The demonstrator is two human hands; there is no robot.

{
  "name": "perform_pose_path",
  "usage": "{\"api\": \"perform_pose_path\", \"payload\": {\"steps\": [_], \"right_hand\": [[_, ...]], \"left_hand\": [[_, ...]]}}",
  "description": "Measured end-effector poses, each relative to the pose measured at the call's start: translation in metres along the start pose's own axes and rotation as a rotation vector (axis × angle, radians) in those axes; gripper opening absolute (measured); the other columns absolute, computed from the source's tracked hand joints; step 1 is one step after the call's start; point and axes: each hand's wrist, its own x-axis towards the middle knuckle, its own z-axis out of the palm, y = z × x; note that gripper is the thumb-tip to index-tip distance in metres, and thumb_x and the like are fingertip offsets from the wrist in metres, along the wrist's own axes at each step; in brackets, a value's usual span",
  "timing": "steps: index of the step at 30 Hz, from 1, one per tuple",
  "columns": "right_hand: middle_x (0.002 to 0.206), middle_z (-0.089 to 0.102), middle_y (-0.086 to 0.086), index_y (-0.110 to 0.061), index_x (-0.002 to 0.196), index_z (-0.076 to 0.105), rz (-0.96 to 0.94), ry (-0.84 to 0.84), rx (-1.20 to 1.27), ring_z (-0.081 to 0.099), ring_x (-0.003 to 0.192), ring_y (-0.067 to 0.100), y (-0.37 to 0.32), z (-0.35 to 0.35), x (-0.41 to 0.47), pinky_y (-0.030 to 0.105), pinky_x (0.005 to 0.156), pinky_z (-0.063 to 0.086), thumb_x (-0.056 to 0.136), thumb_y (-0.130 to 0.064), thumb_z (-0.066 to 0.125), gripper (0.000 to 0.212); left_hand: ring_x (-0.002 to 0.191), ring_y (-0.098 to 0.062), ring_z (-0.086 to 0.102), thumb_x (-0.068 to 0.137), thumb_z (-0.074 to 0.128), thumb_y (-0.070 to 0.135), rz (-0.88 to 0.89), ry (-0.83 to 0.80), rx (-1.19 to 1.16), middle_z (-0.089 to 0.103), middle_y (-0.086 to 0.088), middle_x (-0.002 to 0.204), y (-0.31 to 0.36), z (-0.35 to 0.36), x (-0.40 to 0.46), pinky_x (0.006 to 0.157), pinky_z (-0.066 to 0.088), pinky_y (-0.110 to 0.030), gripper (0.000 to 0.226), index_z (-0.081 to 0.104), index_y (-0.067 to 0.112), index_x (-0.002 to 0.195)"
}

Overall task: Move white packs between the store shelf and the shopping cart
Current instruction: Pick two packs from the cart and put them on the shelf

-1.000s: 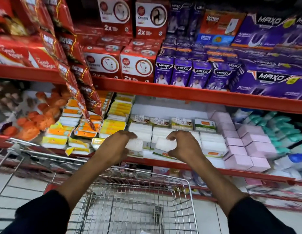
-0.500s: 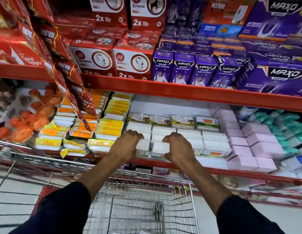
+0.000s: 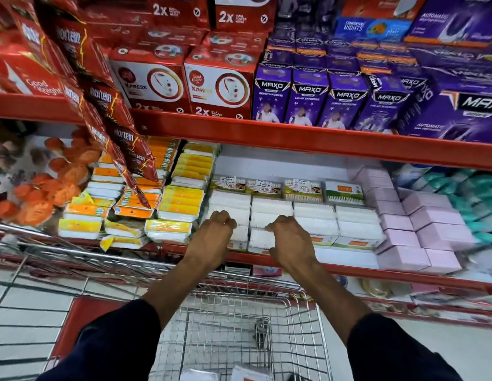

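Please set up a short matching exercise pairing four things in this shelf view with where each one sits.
Things:
1. purple boxes
2. pink boxes
3. shopping cart
4. left hand

Places:
A. below the forearms, in front of the shelf
B. on the white packs, beside the right hand
C. upper shelf, right of the red boxes
D. lower shelf, right of the white packs

Pairs: 1-C, 2-D, 3-A, 4-B

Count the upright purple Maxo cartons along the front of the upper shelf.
4, side by side right of the red boxes: first, second, third, and a fourth turned slightly. More may stand hidden behind them.
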Motion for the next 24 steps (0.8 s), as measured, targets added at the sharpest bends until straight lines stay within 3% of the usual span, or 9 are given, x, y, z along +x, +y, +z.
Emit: {"api": "perform_pose_path", "payload": {"steps": [3, 11, 24], "right_hand": [[0.117, 0.064, 0.005, -0.018, 0.123, 0.065, -0.009, 0.027, 0.001, 0.056, 0.11, 0.023, 0.0, 0.005, 0.0, 0.035, 0.089, 0.057, 0.075, 0.01, 0.065, 0.056], [0.13, 0.061, 0.001, -0.022, 0.126, 0.063, 0.02, 0.067, 0.101, 0.057, 0.118, 0.019, 0.004, 0.007, -0.002, 0.03, 0.1, 0.048, 0.081, 0.002, 0.071, 0.052], [0.127, 0.063, 0.002, -0.021, 0.123, 0.066, -0.006, 0.065, 0.104, 0.056, 0.118, 0.019, 0.003, 0.013, -0.004, 0.033, 0.095, 0.049, 0.089, -0.009, 0.065, 0.036]], "left_hand": [[0.116, -0.032, 0.054, 0.079, 0.064, -0.009, -0.005, 0.047, -0.011, 0.053, -0.006, 0.128, 0.001, 0.002, -0.004, 0.087, 0.056, -0.043, 0.058, 0.055, 0.014, 0.131], [0.113, -0.027, 0.056, 0.077, 0.063, -0.009, 0.03, 0.087, -0.069, 0.061, -0.005, 0.121, -0.003, 0.007, -0.006, 0.09, 0.056, -0.043, 0.051, 0.063, 0.015, 0.121], [0.111, -0.024, 0.059, 0.075, 0.067, -0.01, 0.009, 0.103, -0.067, 0.068, -0.003, 0.12, -0.003, 0.006, -0.008, 0.094, 0.056, -0.041, 0.049, 0.07, 0.018, 0.115]]}}
